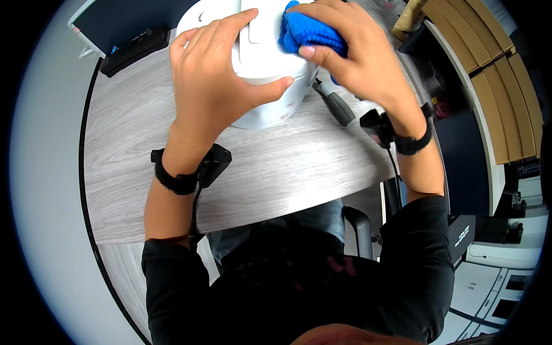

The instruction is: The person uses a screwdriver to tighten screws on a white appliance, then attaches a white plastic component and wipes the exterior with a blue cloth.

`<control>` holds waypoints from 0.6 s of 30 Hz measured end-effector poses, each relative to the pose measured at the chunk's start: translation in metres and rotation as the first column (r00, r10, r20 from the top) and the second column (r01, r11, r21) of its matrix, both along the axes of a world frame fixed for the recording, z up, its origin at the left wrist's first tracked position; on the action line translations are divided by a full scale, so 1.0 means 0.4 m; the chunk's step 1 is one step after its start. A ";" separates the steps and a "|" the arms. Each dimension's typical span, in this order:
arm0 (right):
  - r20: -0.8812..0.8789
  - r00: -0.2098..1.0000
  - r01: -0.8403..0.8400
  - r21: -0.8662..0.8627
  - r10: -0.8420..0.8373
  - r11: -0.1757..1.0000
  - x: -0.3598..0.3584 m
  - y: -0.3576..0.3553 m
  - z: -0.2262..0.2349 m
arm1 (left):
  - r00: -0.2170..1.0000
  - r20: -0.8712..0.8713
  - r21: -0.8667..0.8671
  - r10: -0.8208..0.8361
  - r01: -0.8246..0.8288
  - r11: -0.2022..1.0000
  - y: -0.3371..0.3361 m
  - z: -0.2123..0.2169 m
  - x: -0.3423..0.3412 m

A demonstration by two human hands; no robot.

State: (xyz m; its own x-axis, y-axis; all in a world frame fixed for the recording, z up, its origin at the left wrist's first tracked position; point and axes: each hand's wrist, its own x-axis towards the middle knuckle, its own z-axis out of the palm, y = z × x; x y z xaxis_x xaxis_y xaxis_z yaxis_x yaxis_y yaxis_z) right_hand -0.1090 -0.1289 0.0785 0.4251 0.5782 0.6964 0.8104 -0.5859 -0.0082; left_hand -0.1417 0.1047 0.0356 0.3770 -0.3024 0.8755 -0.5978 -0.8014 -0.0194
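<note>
A dark screen (123,20) in a white frame lies at the bench's far left corner. At lower right, a black box (462,238) carries a small white label.

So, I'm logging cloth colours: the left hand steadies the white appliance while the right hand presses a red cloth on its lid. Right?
Not quite: the cloth is blue, not red. The head view shows the left hand steadying the white appliance while the right hand presses it on the lid.

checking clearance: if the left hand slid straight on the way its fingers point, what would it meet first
Probably the blue cloth under the right hand; the left hand points right across the white round appliance.
</note>
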 end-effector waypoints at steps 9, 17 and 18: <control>0.055 0.998 -0.043 0.140 0.035 0.989 -0.078 0.034 -0.056 | 0.999 -0.042 0.021 0.004 -0.003 1.000 0.011 0.001 -0.007; -0.240 0.945 -0.120 0.381 0.223 0.917 0.057 -0.049 -0.044 | 0.994 -0.108 0.042 0.025 -0.020 0.999 0.021 0.008 -0.010; -0.277 0.925 -0.134 0.399 0.259 0.907 0.077 -0.050 -0.039 | 0.992 -0.126 0.044 0.030 -0.024 0.999 0.024 0.007 -0.010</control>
State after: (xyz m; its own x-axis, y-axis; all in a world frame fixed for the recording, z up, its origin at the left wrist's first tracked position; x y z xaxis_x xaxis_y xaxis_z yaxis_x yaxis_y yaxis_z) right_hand -0.0784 -0.1488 0.0628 0.5623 0.4031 0.7220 0.8258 -0.3189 -0.4651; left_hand -0.1456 0.1141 0.0386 0.4925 -0.3266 0.8067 -0.5759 -0.8173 0.0207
